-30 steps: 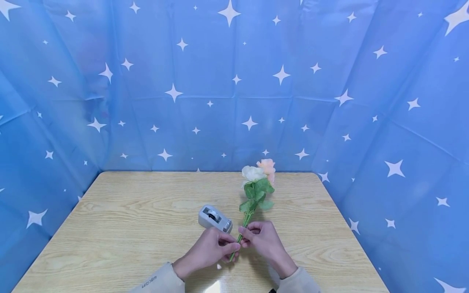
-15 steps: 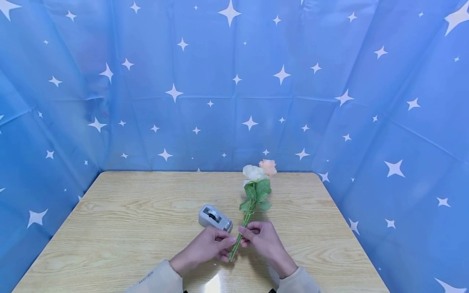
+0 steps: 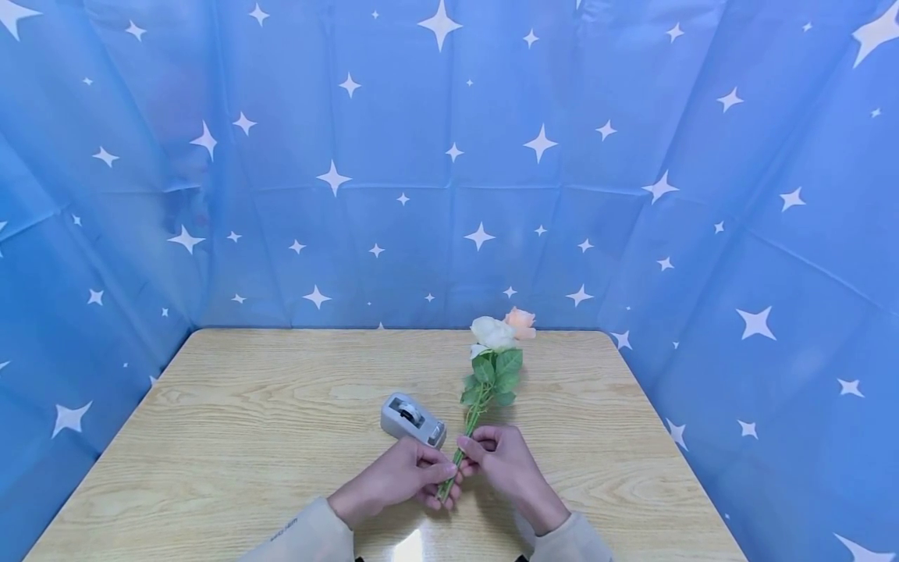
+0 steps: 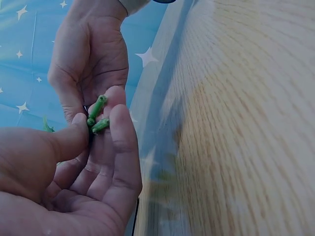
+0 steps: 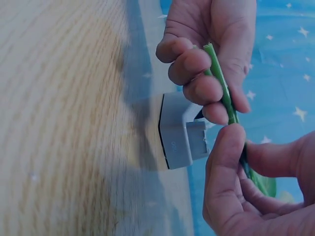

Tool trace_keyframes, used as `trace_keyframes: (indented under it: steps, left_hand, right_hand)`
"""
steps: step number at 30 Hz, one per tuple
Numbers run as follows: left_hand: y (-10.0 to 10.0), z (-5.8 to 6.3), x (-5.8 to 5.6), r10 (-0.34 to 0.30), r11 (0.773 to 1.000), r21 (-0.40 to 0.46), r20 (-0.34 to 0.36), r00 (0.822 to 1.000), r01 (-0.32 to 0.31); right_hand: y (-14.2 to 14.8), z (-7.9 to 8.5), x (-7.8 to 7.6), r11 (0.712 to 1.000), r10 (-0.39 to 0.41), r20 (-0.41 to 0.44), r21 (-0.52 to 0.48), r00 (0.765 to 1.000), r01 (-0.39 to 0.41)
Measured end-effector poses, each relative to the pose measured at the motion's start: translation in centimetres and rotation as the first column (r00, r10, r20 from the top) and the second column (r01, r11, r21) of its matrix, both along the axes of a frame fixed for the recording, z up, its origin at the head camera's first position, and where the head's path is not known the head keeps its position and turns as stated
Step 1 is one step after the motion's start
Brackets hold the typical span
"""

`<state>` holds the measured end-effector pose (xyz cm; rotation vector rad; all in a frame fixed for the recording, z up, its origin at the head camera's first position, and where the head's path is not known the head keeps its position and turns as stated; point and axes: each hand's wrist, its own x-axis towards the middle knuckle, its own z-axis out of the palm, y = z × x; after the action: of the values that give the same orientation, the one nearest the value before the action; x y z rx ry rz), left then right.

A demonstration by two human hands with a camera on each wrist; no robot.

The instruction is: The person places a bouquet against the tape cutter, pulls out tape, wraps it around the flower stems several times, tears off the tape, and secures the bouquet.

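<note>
Artificial roses, one white [image 3: 493, 333] and one peach [image 3: 520, 322], lean away from me with their green leaves [image 3: 495, 375] below the blooms. Their green stems [image 3: 470, 423] run together between both hands. My left hand [image 3: 403, 478] pinches the stems low down, thumb on top, and the cut stem ends [image 4: 98, 112] poke out over its fingers in the left wrist view. Higher up the bundle, my right hand [image 3: 507, 467] grips the stems between thumb and fingertips. Just beyond the left hand stands a grey tape dispenser [image 3: 413, 420].
The wood-grain table [image 3: 232, 437] spreads around the hands. Behind it and along both sides hangs a blue curtain [image 3: 393, 211] with white stars. In the right wrist view the dispenser [image 5: 178, 130] shows behind the hands.
The blooms have shifted slightly right. My left thumb moved off the stems' lower part half a second ago and now presses on them again. The right hand holds nearly still.
</note>
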<state>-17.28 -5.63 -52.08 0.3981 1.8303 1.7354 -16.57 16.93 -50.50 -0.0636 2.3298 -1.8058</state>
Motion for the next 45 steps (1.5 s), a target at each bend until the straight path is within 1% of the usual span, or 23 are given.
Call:
trace_keyframes:
  steps: [7, 13, 20, 30, 36, 41, 45]
  left_hand:
    - [0.14, -0.08, 0.01, 0.039, 0.999, -0.009, -0.042, 0.998, -0.040]
    - [0.20, 0.15, 0.14, 0.035, 0.999, -0.011, -0.078, 0.996, -0.036]
    - [0.24, 0.16, 0.26, 0.023, 1.000, -0.005, -0.131, 0.991, -0.024]
    - [0.18, 0.17, 0.46, 0.022, 0.998, -0.057, -0.242, 0.970, -0.036]
    - [0.30, 0.06, 0.44, 0.029, 0.992, -0.105, -0.294, 0.955, -0.062]
    - [0.41, 0.08, 0.59, 0.043, 0.990, -0.112, -0.321, 0.946, -0.083]
    - [0.59, 0.08, 0.74, 0.055, 0.984, -0.141, -0.364, 0.930, -0.113]
  right_hand:
    - [-0.04, 0.04, 0.01, 1.000, -0.002, 0.010, -0.014, 1.000, 0.002]
    - [-0.07, -0.29, -0.07, 0.999, -0.004, 0.003, -0.041, 1.000, 0.005]
    - [-0.01, -0.42, -0.08, 0.998, -0.015, 0.024, -0.068, 1.000, 0.017]
    - [-0.03, -0.23, 0.14, 0.996, -0.005, 0.033, -0.088, 0.999, 0.008]
    - [0.16, -0.13, 0.21, 0.998, -0.007, 0.042, -0.070, 0.999, 0.010]
    - [0.31, 0.04, 0.34, 0.998, -0.020, 0.044, -0.057, 0.999, 0.023]
    - [0.35, 0.10, 0.39, 0.998, -0.022, 0.044, -0.059, 0.999, 0.025]
